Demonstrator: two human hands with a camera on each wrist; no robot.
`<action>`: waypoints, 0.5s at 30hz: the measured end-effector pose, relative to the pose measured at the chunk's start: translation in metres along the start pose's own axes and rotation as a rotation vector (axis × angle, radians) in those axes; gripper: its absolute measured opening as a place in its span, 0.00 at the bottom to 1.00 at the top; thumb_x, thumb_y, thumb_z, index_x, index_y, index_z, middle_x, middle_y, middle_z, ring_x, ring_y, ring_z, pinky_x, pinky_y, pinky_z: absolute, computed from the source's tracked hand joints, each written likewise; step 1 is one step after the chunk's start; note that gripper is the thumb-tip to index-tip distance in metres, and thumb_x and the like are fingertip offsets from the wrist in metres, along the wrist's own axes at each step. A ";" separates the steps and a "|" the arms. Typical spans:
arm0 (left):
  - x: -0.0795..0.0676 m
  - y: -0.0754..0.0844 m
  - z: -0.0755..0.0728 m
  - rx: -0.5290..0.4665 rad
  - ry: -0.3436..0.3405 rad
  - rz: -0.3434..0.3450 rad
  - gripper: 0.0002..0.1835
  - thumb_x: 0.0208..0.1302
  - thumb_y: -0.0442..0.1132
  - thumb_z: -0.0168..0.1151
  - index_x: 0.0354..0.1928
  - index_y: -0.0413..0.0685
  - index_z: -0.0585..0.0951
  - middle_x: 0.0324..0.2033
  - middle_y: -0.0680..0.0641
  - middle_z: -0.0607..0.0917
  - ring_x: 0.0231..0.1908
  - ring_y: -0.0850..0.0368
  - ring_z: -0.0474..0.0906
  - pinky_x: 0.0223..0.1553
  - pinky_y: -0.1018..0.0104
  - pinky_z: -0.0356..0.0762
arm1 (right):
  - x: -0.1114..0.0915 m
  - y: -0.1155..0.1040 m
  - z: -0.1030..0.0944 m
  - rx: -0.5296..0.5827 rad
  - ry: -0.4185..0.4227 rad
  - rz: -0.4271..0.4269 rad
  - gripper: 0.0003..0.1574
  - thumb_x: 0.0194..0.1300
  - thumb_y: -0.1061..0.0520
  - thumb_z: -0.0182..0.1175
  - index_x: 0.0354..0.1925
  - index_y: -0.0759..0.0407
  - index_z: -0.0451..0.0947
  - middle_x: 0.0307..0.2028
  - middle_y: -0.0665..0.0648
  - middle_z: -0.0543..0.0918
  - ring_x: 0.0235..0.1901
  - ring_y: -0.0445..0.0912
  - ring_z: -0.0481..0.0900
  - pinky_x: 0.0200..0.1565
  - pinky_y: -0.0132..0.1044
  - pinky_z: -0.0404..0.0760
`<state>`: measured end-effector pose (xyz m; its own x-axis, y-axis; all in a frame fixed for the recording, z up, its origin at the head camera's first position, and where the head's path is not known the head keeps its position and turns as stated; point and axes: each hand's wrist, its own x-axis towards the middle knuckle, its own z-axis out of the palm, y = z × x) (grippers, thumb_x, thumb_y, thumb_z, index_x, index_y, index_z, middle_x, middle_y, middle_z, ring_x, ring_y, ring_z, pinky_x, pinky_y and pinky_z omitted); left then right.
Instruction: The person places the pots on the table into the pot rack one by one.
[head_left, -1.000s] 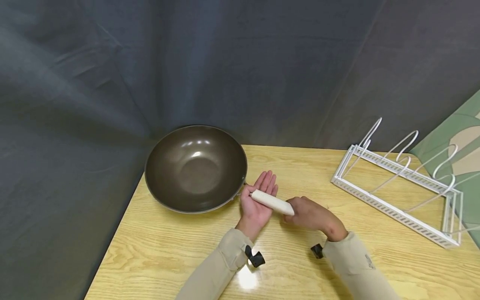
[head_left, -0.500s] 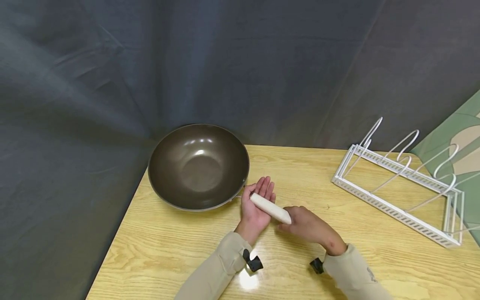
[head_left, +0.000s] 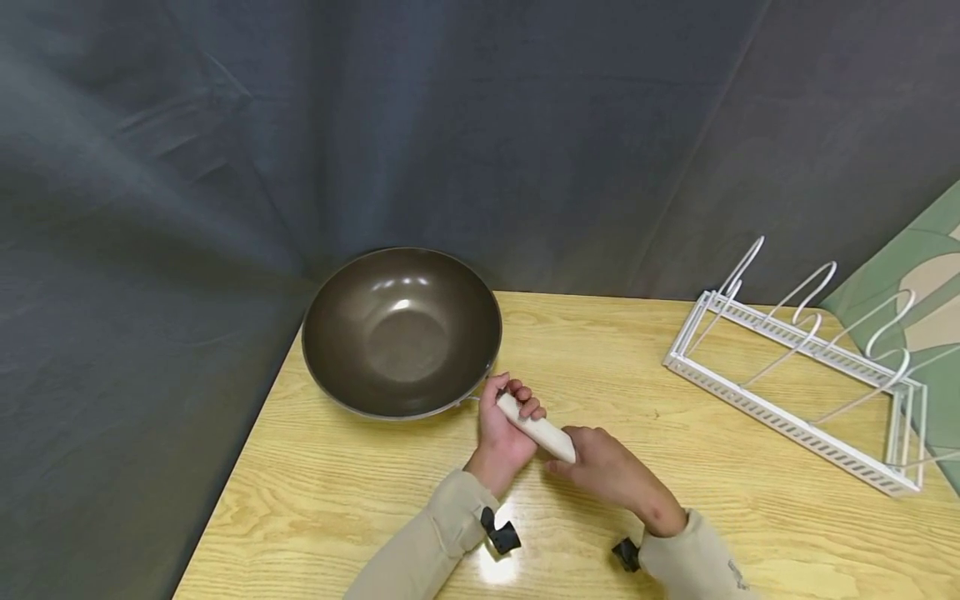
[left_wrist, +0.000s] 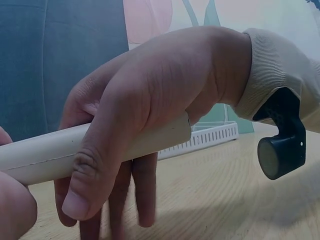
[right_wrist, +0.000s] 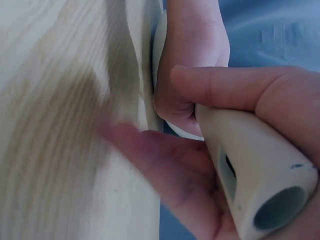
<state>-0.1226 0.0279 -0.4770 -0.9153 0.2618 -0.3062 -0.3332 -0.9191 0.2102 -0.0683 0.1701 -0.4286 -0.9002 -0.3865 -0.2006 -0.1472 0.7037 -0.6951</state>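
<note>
A dark brown wok [head_left: 405,333] stands on the wooden table at the left, its pale handle [head_left: 542,432] pointing toward the near right. Just behind the pan, my left hand [head_left: 504,437] lies palm up under the handle, with fingers curled up over it and the thumb on the other side. My right hand [head_left: 609,468] straddles the handle's rear end from above. Its thumb and fingers lie on opposite sides; in the right wrist view the extended, blurred fingers [right_wrist: 165,165] stand away from the handle. The handle's end has a round hole.
A white wire rack [head_left: 795,383] with upright loops stands on the wooden table [head_left: 360,483] at the right. Dark grey cloth [head_left: 525,150] hangs behind and to the left. A green patterned surface [head_left: 930,292] shows at the far right.
My left fingers, straight before, have curled round the handle. The wok has shifted slightly right, and its handle end has swung nearer. My right hand has moved nearer and a little left.
</note>
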 end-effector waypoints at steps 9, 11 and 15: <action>-0.007 0.001 -0.003 -0.002 -0.048 -0.040 0.15 0.55 0.44 0.53 0.14 0.55 0.63 0.08 0.58 0.61 0.09 0.66 0.56 0.15 0.73 0.59 | -0.010 -0.001 0.012 0.177 -0.036 0.014 0.13 0.61 0.56 0.62 0.38 0.65 0.74 0.19 0.54 0.78 0.16 0.43 0.75 0.16 0.34 0.73; -0.009 0.002 -0.004 0.000 -0.040 -0.050 0.16 0.55 0.44 0.53 0.14 0.56 0.62 0.07 0.58 0.60 0.08 0.66 0.55 0.14 0.73 0.59 | -0.012 -0.001 0.016 0.195 -0.036 0.008 0.12 0.61 0.57 0.61 0.39 0.64 0.73 0.18 0.54 0.78 0.15 0.43 0.75 0.16 0.34 0.72; -0.012 0.002 -0.006 0.018 -0.043 -0.068 0.18 0.57 0.44 0.50 0.13 0.56 0.60 0.07 0.59 0.59 0.08 0.66 0.53 0.14 0.74 0.58 | -0.016 0.000 0.023 0.256 -0.021 0.012 0.12 0.61 0.57 0.61 0.38 0.64 0.73 0.16 0.54 0.77 0.13 0.45 0.75 0.14 0.35 0.72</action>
<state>-0.1109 0.0209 -0.4779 -0.8992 0.3359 -0.2803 -0.3983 -0.8936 0.2068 -0.0441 0.1623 -0.4410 -0.8921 -0.3933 -0.2227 -0.0253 0.5354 -0.8442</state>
